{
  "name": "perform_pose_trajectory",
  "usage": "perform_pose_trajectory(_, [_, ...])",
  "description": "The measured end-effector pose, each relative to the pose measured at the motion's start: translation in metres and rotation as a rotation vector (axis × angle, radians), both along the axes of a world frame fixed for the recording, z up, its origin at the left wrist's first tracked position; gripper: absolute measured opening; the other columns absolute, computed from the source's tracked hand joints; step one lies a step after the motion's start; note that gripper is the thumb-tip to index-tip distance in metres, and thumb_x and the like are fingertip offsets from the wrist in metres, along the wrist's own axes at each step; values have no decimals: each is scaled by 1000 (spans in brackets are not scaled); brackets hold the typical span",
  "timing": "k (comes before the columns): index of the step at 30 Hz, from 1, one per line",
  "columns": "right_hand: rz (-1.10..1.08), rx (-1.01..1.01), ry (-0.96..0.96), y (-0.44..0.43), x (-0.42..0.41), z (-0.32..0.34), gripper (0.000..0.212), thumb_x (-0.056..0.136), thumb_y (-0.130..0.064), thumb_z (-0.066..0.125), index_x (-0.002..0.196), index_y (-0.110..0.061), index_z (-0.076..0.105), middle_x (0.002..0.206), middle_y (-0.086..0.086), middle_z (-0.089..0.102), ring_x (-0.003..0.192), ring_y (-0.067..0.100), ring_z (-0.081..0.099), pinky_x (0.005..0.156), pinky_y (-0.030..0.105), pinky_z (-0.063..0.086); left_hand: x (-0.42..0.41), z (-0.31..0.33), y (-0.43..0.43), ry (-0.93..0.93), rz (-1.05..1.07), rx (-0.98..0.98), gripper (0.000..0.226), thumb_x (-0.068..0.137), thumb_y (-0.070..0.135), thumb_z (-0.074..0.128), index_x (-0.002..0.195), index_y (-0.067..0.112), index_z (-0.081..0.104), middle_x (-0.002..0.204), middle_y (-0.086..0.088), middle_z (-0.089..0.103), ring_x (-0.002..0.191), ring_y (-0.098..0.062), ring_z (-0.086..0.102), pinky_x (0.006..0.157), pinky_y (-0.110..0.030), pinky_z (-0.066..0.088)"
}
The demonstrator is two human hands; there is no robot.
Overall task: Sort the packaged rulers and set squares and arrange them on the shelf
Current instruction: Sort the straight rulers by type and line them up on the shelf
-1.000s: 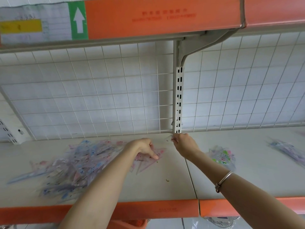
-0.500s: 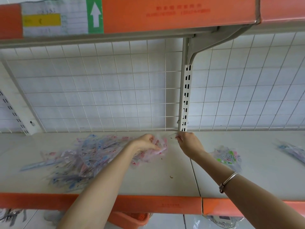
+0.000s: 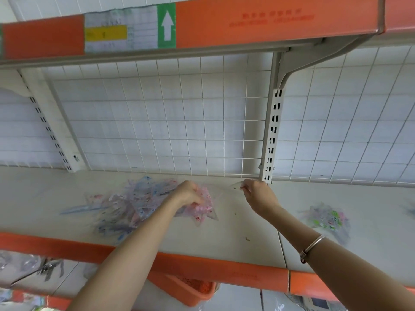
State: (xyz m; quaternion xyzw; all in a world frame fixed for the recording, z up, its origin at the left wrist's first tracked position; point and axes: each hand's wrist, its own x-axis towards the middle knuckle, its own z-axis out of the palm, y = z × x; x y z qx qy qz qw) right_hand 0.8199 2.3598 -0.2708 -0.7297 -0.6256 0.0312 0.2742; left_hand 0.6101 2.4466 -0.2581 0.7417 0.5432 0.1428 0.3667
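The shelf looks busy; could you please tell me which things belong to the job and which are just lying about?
Job: big pile of packets, pink packet held by left hand and right hand, small pile, shelf.
Lying about: orange basket, paper label.

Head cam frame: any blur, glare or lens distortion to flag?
Head view: wide-angle bowing of the orange upper shelf edge and white wire grid panel; motion blur on the heap of clear printed packets; left hand, gripping a pink-printed packet, and right hand fairly sharp; soft light, no hard shadows or glare; transparent packet pinched by the right hand barely reads against the cream shelf.
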Motion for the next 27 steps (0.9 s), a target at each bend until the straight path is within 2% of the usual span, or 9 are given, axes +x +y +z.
perform_pose_trajectory(3, [26,-11,-14,3,-9,2,22,98,-19,43,103,-10,63,97,9,66,91,29,57,64,29,35,-3,-4,-2,79,-74,-32,39,67,11,85,61,18,47,62,3,50,65,-16,48,60,-26,34])
perform_pose_trajectory(6, [45,-14,-23,4,-15,2,22,98,-18,43,103,-10,63,99,9,67,93,29,57,65,30,38,1,-7,-7,206,-84,-27,41,61,18,89,84,17,55,82,-3,57,79,-19,51,67,-29,39])
perform_pose_trajectory(9, [53,-23,-13,4,-17,2,22,98,-18,44,103,-10,63,98,10,67,94,30,57,69,33,42,4,-6,-8,271,-64,-31,42,59,21,90,84,15,57,92,-4,62,80,-18,53,70,-26,39])
perform_pose_trajectory(13, [42,-28,-4,1,-15,3,22,98,-18,43,103,-9,62,97,9,66,92,30,58,68,33,44,6,1,-9,341,-81,-66,60,65,26,87,116,8,59,108,-2,62,92,-19,54,82,-26,43])
perform_pose_trajectory(14, [39,-24,0,1,-14,3,22,98,-18,43,103,-9,62,97,9,66,91,29,58,68,33,43,7,3,-10,355,-100,-74,57,68,27,86,114,8,60,106,-1,59,92,-19,53,79,-25,43])
perform_pose_trajectory(17, [36,-12,7,-2,-10,3,21,97,-17,44,101,-9,63,94,10,67,90,30,58,69,34,44,9,5,-11,390,-149,-95,32,72,26,83,86,16,56,99,-1,54,87,-18,50,62,-23,37])
perform_pose_trajectory(20, [21,-15,24,-2,-4,3,20,97,-18,44,99,-10,63,92,10,66,88,31,58,68,34,44,8,6,-12,366,-145,-94,35,73,25,82,88,20,50,98,1,52,90,-17,48,65,-24,37])
perform_pose_trajectory(22, [3,-6,37,-3,-2,4,20,96,-19,45,98,-11,63,91,10,66,88,32,58,69,33,45,9,7,-11,286,-126,-120,36,73,22,82,86,19,49,93,1,52,88,-18,48,61,-24,35])
perform_pose_trajectory(27, [-10,3,73,-5,1,8,19,96,-17,46,94,-10,63,83,10,64,80,29,55,62,30,38,11,3,-10,26,-54,-124,46,71,16,83,109,9,57,95,0,59,88,-16,55,69,-25,45])
